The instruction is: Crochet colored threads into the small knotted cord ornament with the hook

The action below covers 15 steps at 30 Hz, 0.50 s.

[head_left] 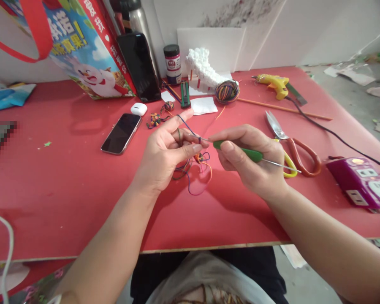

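My right hand (248,158) is closed around the green handle of a crochet hook (255,156). The hook's thin metal tip points left and meets my left hand's fingertips. My left hand (169,150) pinches dark blue yarn (186,125), which runs up over its raised index finger and loops at the hook's tip. Below the fingertips, a small orange and multicoloured piece (198,158) hangs among loose strands that curl over the red table (91,202).
A phone (122,134) and white earbud case (139,109) lie left. Scissors (293,147), a glue gun (274,84) and a purple box (362,181) are right. Behind the hands are a yarn ball (227,91), a jar (172,65) and an upright phone (139,67).
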Each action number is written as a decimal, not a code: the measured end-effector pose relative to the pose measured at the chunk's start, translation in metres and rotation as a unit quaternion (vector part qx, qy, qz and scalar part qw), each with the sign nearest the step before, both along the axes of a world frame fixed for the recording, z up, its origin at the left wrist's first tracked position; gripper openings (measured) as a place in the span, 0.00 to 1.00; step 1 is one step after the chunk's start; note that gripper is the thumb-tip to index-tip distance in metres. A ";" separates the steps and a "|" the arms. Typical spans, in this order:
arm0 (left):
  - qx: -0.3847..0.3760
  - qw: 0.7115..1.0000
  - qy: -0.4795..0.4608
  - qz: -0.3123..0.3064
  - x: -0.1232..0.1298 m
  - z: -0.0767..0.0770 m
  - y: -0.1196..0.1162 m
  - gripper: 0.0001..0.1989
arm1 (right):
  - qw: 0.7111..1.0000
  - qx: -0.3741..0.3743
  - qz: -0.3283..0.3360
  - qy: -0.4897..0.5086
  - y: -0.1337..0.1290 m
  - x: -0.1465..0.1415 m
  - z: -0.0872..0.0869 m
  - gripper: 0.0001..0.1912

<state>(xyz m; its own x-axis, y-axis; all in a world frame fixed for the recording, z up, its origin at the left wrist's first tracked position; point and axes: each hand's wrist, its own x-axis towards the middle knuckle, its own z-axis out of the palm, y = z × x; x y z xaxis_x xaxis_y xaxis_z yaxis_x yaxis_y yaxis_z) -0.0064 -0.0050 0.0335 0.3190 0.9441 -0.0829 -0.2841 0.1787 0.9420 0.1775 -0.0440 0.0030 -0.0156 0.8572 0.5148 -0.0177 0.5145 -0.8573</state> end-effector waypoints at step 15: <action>0.038 0.996 0.015 0.084 0.007 -0.004 -0.005 0.53 | 0.995 0.030 -0.077 -0.059 -0.003 -0.008 -0.001 0.07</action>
<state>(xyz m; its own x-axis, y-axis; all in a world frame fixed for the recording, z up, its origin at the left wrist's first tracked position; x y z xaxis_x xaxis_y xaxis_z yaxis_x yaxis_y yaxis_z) 0.0010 -0.0103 0.0293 0.1547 0.9878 -0.0159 -0.2749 0.0584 0.9597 0.1691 -0.0470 0.0017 0.0500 0.8222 0.5670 0.1641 0.5532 -0.8167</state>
